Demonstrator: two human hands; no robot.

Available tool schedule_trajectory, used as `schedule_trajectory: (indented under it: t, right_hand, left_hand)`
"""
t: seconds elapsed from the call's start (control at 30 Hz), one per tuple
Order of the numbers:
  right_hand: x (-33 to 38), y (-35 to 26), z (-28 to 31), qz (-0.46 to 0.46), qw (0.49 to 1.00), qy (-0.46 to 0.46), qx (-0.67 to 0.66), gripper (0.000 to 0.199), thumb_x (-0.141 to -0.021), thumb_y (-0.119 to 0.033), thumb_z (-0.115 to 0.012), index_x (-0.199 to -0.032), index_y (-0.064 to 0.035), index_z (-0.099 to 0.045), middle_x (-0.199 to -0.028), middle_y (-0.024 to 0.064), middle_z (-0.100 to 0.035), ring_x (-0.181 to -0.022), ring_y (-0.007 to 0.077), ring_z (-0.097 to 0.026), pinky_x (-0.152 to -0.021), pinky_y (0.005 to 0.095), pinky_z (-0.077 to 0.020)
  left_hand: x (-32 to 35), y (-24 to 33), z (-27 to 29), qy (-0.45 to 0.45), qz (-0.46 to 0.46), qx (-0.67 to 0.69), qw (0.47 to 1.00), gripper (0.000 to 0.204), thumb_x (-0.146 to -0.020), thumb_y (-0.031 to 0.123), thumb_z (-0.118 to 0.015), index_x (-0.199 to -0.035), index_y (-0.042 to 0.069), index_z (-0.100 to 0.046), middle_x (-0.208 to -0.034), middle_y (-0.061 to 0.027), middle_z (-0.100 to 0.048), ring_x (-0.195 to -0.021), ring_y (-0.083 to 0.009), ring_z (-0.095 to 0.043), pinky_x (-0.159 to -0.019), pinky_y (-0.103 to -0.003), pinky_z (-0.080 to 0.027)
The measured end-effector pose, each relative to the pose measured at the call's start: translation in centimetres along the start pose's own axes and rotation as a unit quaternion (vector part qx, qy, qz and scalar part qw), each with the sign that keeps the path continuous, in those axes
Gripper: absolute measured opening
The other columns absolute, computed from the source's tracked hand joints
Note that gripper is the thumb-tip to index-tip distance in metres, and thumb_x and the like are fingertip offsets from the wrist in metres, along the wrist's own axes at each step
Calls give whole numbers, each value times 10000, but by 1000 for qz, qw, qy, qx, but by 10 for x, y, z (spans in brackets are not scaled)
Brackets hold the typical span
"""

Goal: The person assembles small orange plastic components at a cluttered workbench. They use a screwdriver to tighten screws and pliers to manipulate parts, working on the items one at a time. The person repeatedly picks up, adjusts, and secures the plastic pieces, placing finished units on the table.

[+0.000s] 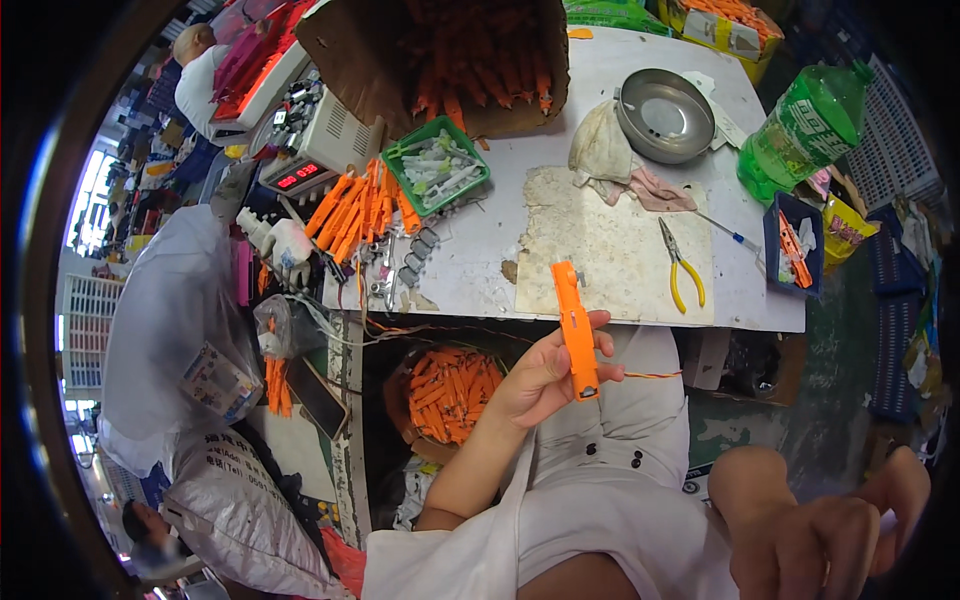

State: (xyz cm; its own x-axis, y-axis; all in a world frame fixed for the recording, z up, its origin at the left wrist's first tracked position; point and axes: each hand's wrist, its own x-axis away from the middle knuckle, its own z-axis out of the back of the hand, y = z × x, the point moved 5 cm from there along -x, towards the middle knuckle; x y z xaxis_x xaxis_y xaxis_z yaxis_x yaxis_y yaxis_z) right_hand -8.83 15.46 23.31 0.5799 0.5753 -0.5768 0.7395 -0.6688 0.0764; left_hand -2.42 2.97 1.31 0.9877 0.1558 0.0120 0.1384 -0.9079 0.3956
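Note:
My left hand is closed around a long, narrow orange plastic housing, held upright over my lap just off the table's front edge. Thin red and yellow wires run out to the right beside my fingers. At the lower right, my right hand is raised close to the camera with its fingers curled in. Whatever it may hold is hidden. On the worn board in front of me lie yellow-handled pliers, and a screwdriver rests above them.
A cardboard box of orange parts stands at the back. Left on the table are a green tray, loose orange pieces and a white meter. A metal bowl, green bottle and blue bin stand right.

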Motion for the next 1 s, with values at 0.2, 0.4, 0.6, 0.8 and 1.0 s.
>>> schedule_trajectory:
  t: [0.2,0.4,0.6,0.8,1.0]
  right_hand:
    - [-2,1,-3,45,997,62,-29,314,-931,-338,-516,-1089,-70,-475,-821,241,-542,-572,212,-511,-459,282,-423]
    - [-2,3,3,38,999,-5,-16,357,-923,-352,-524,-1140,-81,-446,-835,235,-543,-593,250,-524,-489,301,-455]
    - [-4,-5,-12,29,999,32,7,336,-919,-360,-529,-1163,-151,-434,-871,238,-528,-577,244,-504,-469,330,-419]
    - [-8,-23,-9,-184,977,83,63,309,-924,-341,-519,-1176,-187,-427,-987,238,-489,-666,250,-502,-591,355,-443]
    - [-3,-45,-5,-182,980,-63,44,203,-941,-231,-458,-1093,-113,-395,-883,132,-517,-641,251,-563,-603,371,-520]
  left_hand:
    - [3,-2,2,12,-1,-2,1000,621,-891,303,-570,-1367,21,-291,-1105,-115,-485,-994,-276,-607,-1047,-464,-322]
    - [3,-1,-1,24,-12,-1,1000,603,-903,301,-551,-1368,22,-289,-1111,-117,-484,-999,-273,-601,-1054,-462,-312]
    - [-1,0,-1,17,-5,5,1000,600,-909,295,-543,-1375,26,-277,-1113,-116,-482,-1004,-271,-596,-1062,-458,-303]
    - [-3,1,1,18,-4,4,1000,605,-904,281,-554,-1376,25,-275,-1120,-120,-485,-1009,-275,-593,-1070,-449,-297]
    - [-5,-2,8,19,-5,27,999,596,-897,222,-571,-1376,26,-278,-1154,-135,-490,-1022,-292,-589,-1065,-444,-310]
